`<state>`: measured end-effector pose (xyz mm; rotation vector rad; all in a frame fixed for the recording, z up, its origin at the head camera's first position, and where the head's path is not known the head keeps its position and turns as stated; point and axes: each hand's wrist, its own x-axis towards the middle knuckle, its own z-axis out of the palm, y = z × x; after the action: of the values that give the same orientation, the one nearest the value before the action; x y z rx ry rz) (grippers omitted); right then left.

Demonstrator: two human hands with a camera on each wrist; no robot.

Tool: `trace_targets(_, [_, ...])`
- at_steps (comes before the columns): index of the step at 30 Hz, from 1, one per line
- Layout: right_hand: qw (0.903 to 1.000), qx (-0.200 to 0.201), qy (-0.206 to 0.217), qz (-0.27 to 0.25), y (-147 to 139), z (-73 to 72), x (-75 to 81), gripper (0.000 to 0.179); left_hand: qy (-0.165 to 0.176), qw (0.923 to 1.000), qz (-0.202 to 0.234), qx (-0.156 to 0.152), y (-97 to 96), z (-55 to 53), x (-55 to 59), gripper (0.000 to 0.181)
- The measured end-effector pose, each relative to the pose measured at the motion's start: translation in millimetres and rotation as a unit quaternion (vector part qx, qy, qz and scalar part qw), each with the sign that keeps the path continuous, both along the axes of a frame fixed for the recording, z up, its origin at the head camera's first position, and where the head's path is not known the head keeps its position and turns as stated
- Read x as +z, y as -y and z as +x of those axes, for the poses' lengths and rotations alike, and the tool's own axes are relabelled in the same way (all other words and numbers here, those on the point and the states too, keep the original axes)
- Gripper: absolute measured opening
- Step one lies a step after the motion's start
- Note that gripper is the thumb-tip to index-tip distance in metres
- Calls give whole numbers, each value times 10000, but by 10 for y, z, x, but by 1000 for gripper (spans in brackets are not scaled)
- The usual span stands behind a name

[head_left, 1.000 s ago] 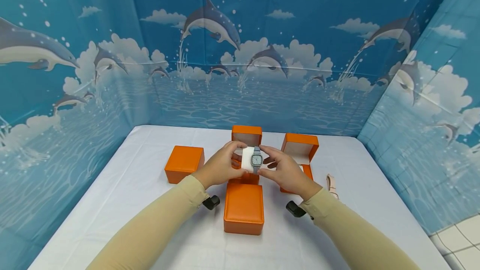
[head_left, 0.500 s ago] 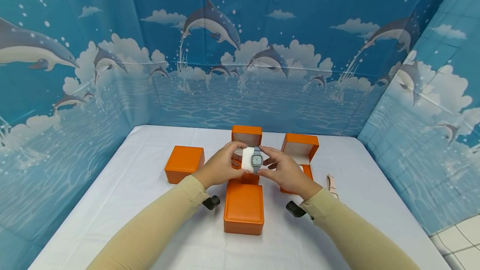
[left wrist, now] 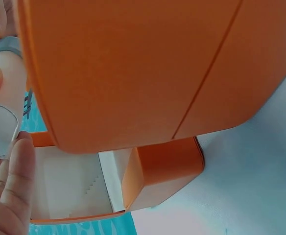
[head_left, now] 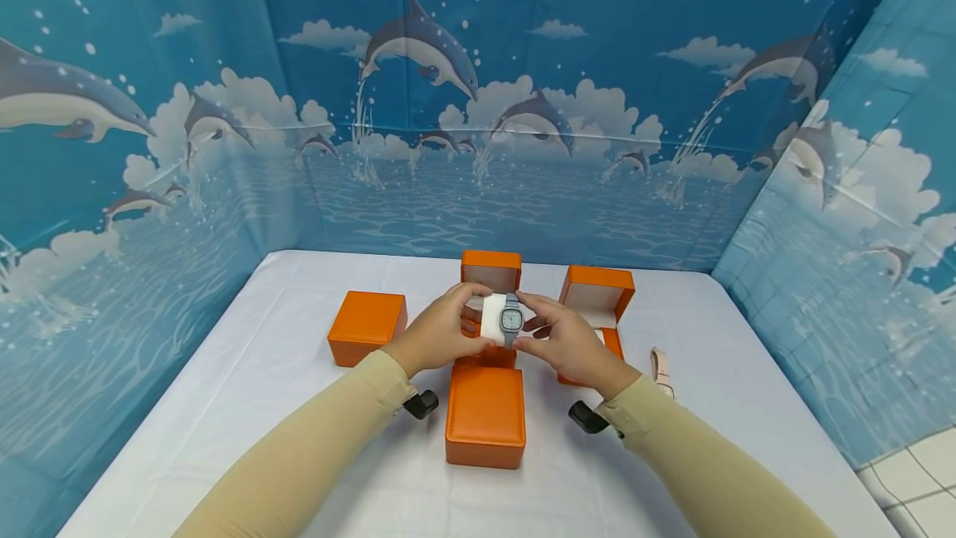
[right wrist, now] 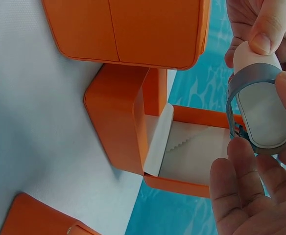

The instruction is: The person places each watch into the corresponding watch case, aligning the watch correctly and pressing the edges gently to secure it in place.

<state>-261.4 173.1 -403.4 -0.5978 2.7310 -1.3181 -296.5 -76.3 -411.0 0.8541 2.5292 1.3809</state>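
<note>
Between my hands, in the head view, is a white watch cushion (head_left: 490, 318) with a square-faced, blue-grey strapped wristwatch (head_left: 511, 320) round its right end. My left hand (head_left: 441, 329) grips the cushion's left end, thumb below and fingers above. The right hand (head_left: 571, 343) pinches the watch at the strap, top and bottom. In the right wrist view the strap (right wrist: 253, 76) loops round the cushion, its buckle low near the fingertips. Just behind and below the hands stands an orange watch box (head_left: 490, 268), lid raised; its inside is partly hidden by them.
A closed orange box (head_left: 487, 415) stands in front of the hands and another closed box (head_left: 369, 322) to the left. At right an orange box (head_left: 597, 293) has its lid up, with a pale pink watch (head_left: 660, 366) beside it. All rest on a white-covered table (head_left: 254, 339).
</note>
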Motion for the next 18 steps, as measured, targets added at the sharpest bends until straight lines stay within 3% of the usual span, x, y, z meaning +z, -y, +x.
trace_targets(18, [10000,-28,29,2,18,3,-1,79,48,10000,-51,68,-2,15,18,76])
